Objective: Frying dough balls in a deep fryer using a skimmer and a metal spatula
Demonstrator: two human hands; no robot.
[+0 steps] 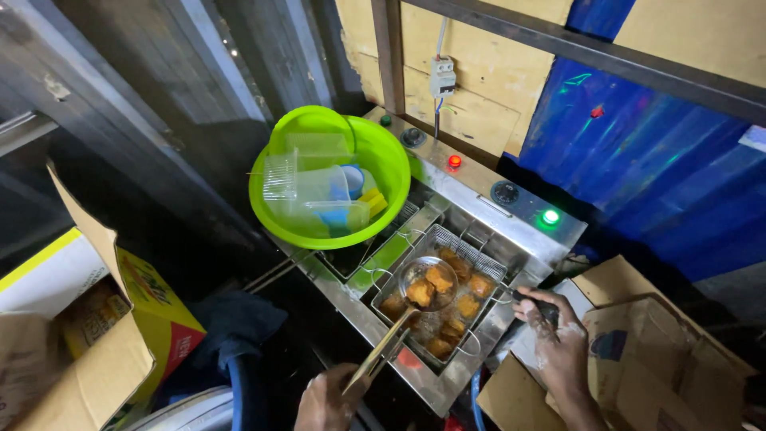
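Skimmer (pixel 428 281) in the left hand (pixel 325 399) holds two golden-brown pieces just above the frying basket (pixel 440 299), which sits in the right-hand well of the steel fryer (pixel 479 199) — toward five o'clock of the green basin. The fingers of that hand are wrapped round the end of the skimmer's long flat handle. The right hand (pixel 558 339), dusted with something pale, closes on the dark basket handle (pixel 536 303) at three o'clock of the basket.

The pieces (pixel 456 319) in the basket look well browned, so I judge the frying close to done; lifting out has only begun, with two pieces on the skimmer and about half a dozen more down in the oil.

At ten o'clock of the basket, a bright green basin (pixel 335 227) sits over the left well, filled with clear and blue plastic containers. A red lamp (pixel 455 161) and a green lamp (pixel 550 216) glow on the fryer's back panel. Cardboard boxes (pixel 104 351) lie open at the far left and lower right.
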